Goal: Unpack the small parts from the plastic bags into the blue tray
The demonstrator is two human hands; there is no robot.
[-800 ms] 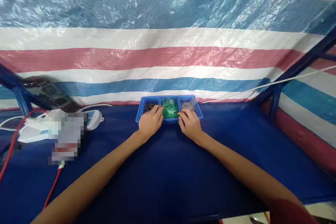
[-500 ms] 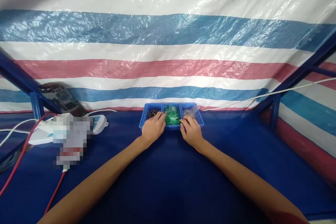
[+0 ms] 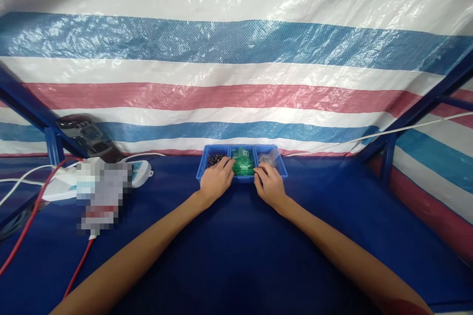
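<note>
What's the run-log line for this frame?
left hand: on near rim of blue tray, by dark parts | right hand: on near rim, by clear bag | between them: green parts

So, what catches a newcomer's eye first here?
The red, white and blue striped tarpaulin fills the background. Low centre, a blue three-compartment tray sits at the far edge of the table, left hand and right hand on its near rim. Green parts lie in its middle compartment.

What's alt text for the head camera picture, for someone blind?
A person's left hand and right hand rest on the near edge of a blue tray of dark bits, green pieces and a clear bag. It sits on a blue table before a striped tarp.
</note>
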